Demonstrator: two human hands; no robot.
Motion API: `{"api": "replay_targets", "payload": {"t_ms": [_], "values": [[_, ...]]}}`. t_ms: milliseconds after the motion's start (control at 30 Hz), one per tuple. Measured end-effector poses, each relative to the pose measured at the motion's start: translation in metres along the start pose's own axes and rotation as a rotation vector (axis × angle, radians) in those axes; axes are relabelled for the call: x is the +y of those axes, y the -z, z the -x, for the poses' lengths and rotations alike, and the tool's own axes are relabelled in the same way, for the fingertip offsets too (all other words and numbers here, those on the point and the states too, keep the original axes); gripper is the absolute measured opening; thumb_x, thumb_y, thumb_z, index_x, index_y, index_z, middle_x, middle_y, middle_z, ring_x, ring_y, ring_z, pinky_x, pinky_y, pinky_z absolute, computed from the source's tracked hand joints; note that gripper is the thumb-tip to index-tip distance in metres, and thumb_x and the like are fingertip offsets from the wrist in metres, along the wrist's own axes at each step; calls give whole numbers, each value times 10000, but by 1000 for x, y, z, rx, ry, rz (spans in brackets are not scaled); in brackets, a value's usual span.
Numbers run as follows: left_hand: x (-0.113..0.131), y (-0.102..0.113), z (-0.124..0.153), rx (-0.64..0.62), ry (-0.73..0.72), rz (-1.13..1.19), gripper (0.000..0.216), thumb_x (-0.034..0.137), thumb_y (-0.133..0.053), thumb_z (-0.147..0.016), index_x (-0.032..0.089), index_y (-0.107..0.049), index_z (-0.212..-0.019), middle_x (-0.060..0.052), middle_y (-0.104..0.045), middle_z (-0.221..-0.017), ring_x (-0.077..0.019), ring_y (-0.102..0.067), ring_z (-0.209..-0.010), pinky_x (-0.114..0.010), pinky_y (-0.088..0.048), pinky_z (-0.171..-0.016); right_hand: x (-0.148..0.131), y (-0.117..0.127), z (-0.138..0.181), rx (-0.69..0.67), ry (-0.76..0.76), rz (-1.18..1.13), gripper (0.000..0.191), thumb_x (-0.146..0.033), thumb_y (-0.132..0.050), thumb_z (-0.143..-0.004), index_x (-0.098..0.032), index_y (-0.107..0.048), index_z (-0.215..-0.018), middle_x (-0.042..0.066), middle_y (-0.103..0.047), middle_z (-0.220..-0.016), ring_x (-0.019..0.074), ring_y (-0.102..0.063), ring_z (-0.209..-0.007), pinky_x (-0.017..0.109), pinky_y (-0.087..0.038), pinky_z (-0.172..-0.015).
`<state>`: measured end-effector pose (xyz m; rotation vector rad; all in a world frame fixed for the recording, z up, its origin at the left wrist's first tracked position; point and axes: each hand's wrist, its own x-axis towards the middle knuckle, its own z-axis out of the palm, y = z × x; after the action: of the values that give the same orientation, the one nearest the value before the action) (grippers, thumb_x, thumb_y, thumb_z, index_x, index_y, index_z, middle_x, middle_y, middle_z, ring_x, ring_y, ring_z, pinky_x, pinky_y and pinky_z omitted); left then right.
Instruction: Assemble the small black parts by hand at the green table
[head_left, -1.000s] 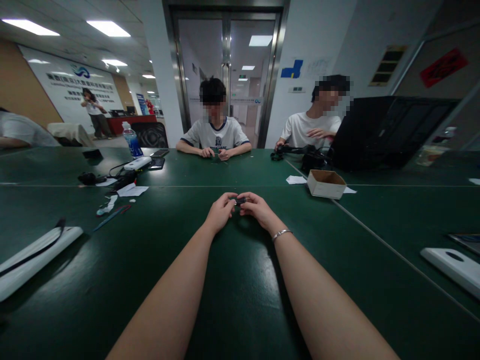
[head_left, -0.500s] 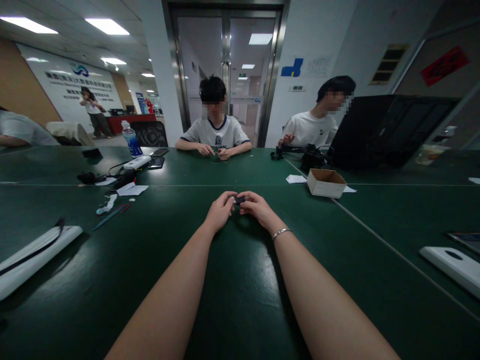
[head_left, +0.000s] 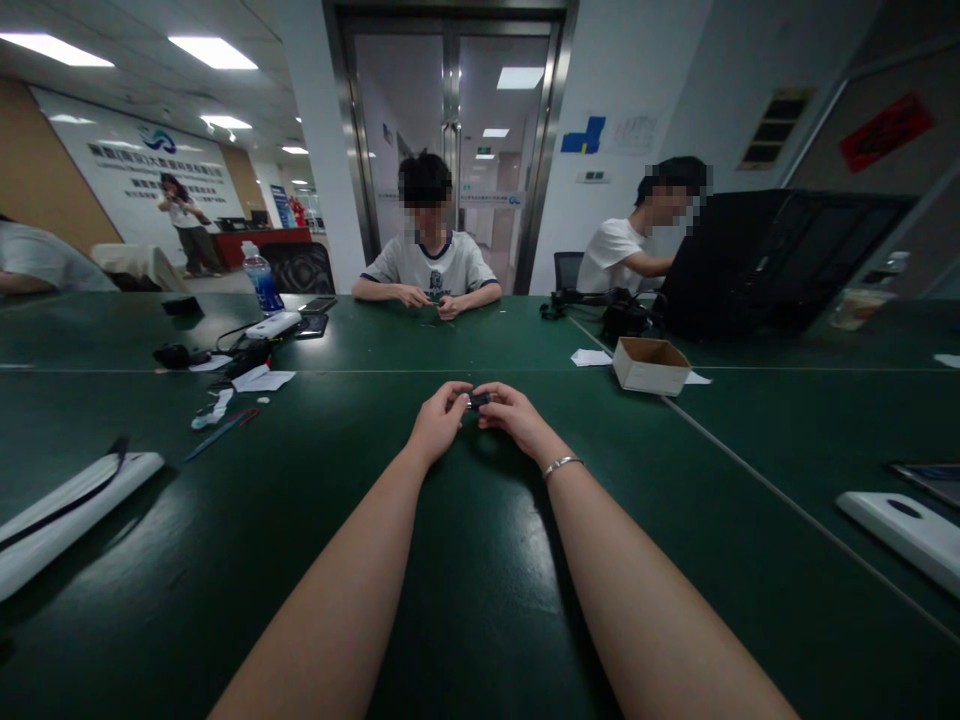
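Observation:
Between my two hands is a small dark object [head_left: 478,400] with a shiny, silvery end on the left; it is too small to name for sure. My left hand [head_left: 439,420] is closed, thumb and fingers pinching the silvery end. From the other side, my right hand [head_left: 514,415] grips the dark part with curled fingers; a silver bracelet [head_left: 562,466] circles that wrist. Both hands are held just above the green table [head_left: 465,560], in front of me. The fingers partly cover the small object.
An open cardboard box [head_left: 651,368] stands beyond my right hand. Left lie a blue tweezers-like tool [head_left: 217,436], paper scraps [head_left: 262,379] and a long white case [head_left: 75,500]. A white device [head_left: 900,530] rests at far right. Across the table sits a person [head_left: 431,260], another [head_left: 622,250] by a large black case [head_left: 780,260].
My hands keep nearly the same place and grip; the small object's silvery end shows slightly more. The person at the right has turned and reached an arm towards the black case.

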<state>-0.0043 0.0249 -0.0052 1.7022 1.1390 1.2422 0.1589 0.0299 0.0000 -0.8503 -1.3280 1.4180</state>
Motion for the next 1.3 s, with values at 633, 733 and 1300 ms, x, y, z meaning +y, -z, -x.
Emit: {"api": "replay_targets", "payload": {"t_ms": [633,733,1300], "values": [[0,4,1,-16,-57,-153,466,344,-635,-790,223,-506,-1221,59,-456,-657,-114,-482,-624,-235,-374,-631,9,-22,-6,-48,-1,431,111,-71,-589,-707,-152,-590,-783,-34,-564,-524,118,-548,-437,190,-398,-408],[-4,4,1,-64,-18,-41,564,415,-689,-748,206,-496,-1235,52,-492,-684,-114,-504,-639,-232,-399,-642,8,-19,-8,-58,-18,278,89,-95,-625,-708,-140,-579,-769,-10,-603,-555,113,-584,-472,186,-461,-448],[-13,14,-6,153,203,-9,346,410,-386,-915,176,-574,-1088,-20,-579,-743,-137,-563,-674,-231,-435,-594,-33,8,51,144,-146,345,410,-319,-812,-654,-203,-437,-772,-12,-602,-586,140,-590,-468,197,-438,-401]]}}
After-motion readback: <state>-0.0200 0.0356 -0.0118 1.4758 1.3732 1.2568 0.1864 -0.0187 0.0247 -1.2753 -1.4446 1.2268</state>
